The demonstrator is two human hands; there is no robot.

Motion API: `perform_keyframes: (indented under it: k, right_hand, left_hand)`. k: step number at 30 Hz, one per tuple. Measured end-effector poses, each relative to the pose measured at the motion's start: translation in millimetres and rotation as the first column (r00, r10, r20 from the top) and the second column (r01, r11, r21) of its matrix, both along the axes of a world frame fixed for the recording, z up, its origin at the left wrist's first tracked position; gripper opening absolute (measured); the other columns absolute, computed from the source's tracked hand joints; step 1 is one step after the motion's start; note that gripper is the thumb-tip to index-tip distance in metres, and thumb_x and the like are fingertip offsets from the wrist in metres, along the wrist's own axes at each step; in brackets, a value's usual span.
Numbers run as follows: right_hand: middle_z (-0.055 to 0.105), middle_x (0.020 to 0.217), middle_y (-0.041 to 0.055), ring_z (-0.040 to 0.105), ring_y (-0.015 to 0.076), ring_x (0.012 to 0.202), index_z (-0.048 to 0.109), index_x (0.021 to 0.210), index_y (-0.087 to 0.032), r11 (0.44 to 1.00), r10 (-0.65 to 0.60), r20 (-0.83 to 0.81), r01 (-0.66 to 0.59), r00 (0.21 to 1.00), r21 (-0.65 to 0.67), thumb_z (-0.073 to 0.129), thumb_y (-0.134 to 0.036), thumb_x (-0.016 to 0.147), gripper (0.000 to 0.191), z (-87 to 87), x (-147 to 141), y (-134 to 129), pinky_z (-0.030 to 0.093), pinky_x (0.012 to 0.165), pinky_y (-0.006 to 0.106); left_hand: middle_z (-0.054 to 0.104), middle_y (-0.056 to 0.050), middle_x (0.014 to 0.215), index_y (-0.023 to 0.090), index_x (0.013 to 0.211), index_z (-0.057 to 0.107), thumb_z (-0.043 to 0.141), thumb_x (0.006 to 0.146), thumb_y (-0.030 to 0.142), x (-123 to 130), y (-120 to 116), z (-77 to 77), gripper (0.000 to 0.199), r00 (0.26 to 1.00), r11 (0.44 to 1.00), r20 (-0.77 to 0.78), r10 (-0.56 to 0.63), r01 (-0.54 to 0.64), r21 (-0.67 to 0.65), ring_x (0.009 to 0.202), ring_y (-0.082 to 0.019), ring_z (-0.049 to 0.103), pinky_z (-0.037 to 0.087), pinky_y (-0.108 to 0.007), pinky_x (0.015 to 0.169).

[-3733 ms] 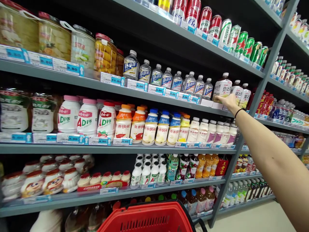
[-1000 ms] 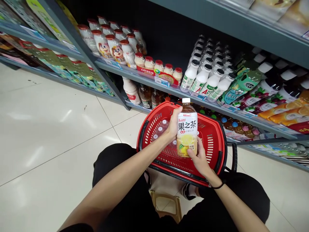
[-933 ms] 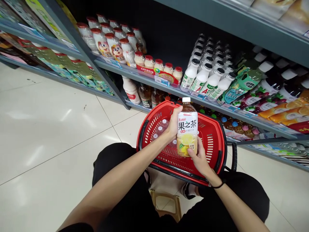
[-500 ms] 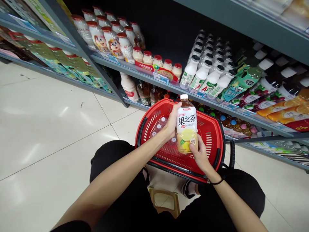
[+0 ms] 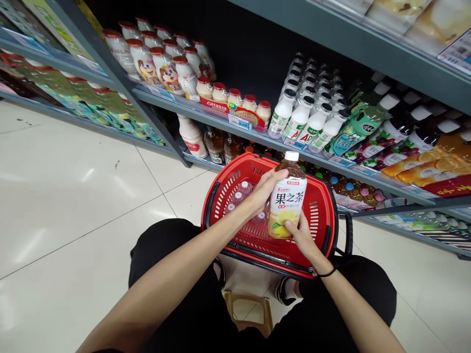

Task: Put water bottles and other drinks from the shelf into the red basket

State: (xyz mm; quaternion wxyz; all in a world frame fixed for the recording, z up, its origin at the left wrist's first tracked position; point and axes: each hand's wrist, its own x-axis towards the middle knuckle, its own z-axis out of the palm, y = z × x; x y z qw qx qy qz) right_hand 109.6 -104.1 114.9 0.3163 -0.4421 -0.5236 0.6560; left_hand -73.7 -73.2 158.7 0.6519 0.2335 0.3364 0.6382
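Note:
Both hands hold a lemon tea bottle (image 5: 287, 196) with a white cap and a white and yellow label, its front turned up towards me. My left hand (image 5: 265, 189) is closed on its upper left side, thumb near the shoulder. Around the lower right side wraps my right hand (image 5: 302, 234), its thumb on the label. Beneath the bottle stands a red shopping basket (image 5: 316, 260) with slotted walls and black handles. Inside it, several small clear-looking bottles (image 5: 238, 196) sit to the left, partly hidden by my left arm.
A grey shelf (image 5: 167, 101) runs behind the basket, bearing red-capped milk bottles (image 5: 162, 71), a red multipack (image 5: 233, 103), white drink bottles (image 5: 287, 112) and juice bottles (image 5: 405, 125). A small stool (image 5: 248, 314) shows between my legs on the tiled floor (image 5: 84, 211).
The bottle has tilted slightly, its cap leaning more to the right. My left hand has shifted over its shoulder. The whole view has moved a little.

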Motion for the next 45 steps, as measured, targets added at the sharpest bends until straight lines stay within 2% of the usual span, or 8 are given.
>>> perform_keyframes:
  k: [8,16,24,30,33,36,38,45]
  right_hand:
    - [0.07,0.13,0.0112,0.068,0.0304,0.119,0.056,0.126,-0.026,0.998,0.052,-0.033,-0.051,0.998,0.025,0.09,-0.055,0.069,0.073,-5.6,2.7,-2.9,0.053,0.108,0.051]
    - [0.07,0.13,0.0148,0.064,0.0364,0.125,0.062,0.131,-0.026,0.997,0.015,-0.052,-0.019,0.999,-0.075,0.068,-0.095,0.057,0.101,-30.5,11.6,0.0,0.05,0.108,0.054]
    - [0.079,0.106,0.0128,0.062,0.0366,0.129,0.077,0.103,-0.024,0.951,0.031,-0.159,-0.078,0.987,-0.299,0.042,-0.103,0.067,0.093,-1.2,-4.6,-11.3,0.047,0.111,0.056]
    - [0.077,0.111,0.0143,0.061,0.0379,0.128,0.077,0.097,-0.023,0.944,0.069,-0.146,-0.112,0.987,-0.311,0.037,-0.099,0.074,0.089,15.5,-5.3,-12.0,0.052,0.105,0.055]
    - [0.077,0.105,0.0164,0.072,0.036,0.104,0.073,0.116,-0.02,0.875,0.151,-0.227,-0.237,0.962,-0.423,0.029,-0.098,0.078,0.098,20.2,-2.2,-9.2,0.062,0.078,0.048]
    - [0.076,0.1,0.0186,0.073,0.0284,0.067,0.062,0.134,-0.017,0.663,0.277,-0.471,-0.521,0.838,-0.537,0.024,-0.103,0.071,0.113,23.9,4.5,-2.0,0.052,0.04,0.03]
    - [0.076,0.103,0.0203,0.069,0.0245,0.053,0.052,0.144,-0.016,0.568,0.272,-0.608,-0.634,0.746,-0.524,0.023,-0.104,0.069,0.119,26.5,9.1,3.8,0.041,0.03,0.024]
    - [0.073,0.114,0.0278,0.073,0.0304,0.062,0.03,0.157,-0.013,0.569,0.205,-0.628,-0.614,0.75,-0.547,0.006,-0.103,0.07,0.127,37.5,13.2,9.9,0.048,0.037,0.029]
  left_hand:
    - [0.075,-0.011,0.114,0.016,0.118,0.069,0.087,0.066,0.049,-5.3,-8.8,11.8,0.064,0.98,0.974,-0.126,-0.154,0.172,0.147,0.102,-0.025,0.069,0.052,-0.03,0.084]
    - [0.075,-0.01,0.113,0.019,0.115,0.067,0.093,0.063,0.034,-20.7,-14.4,18.5,0.061,0.958,0.965,-0.13,-0.255,0.261,0.032,0.098,-0.024,0.071,0.053,-0.033,0.086]
    - [0.076,-0.011,0.112,0.019,0.123,0.07,0.092,0.06,0.019,-17.2,-20.7,34.2,0.068,0.935,0.942,-0.17,-0.312,0.327,0.071,0.102,-0.027,0.072,0.054,-0.04,0.093]
    - [0.076,-0.011,0.115,0.019,0.127,0.069,0.093,0.059,0.02,-9.6,-20.0,31.8,0.072,0.948,0.968,-0.217,-0.235,0.248,0.036,0.095,-0.024,0.072,0.057,-0.034,0.083]
    - [0.077,-0.008,0.101,0.018,0.115,0.073,0.093,0.061,0.026,-5.7,-16.0,29.1,0.057,0.97,0.989,-0.199,-0.143,0.136,-0.05,0.078,-0.018,0.07,0.054,-0.028,0.07]
    - [0.072,-0.005,0.075,0.016,0.099,0.073,0.088,0.07,0.043,-6.2,-9.7,23.6,0.042,0.979,0.954,-0.183,-0.088,0.03,-0.299,0.055,-0.013,0.059,0.042,-0.024,0.05]
    - [0.068,-0.004,0.068,0.016,0.092,0.07,0.084,0.073,0.052,-9.4,-4.7,17.5,0.044,0.99,0.915,-0.129,-0.064,0.006,-0.403,0.05,-0.013,0.054,0.035,-0.023,0.044]
    - [0.069,-0.003,0.069,0.017,0.085,0.066,0.088,0.064,0.054,-15.0,4.0,-2.0,0.048,1.0,0.921,-0.024,0.0,-0.009,-0.39,0.062,-0.015,0.061,0.047,-0.026,0.058]
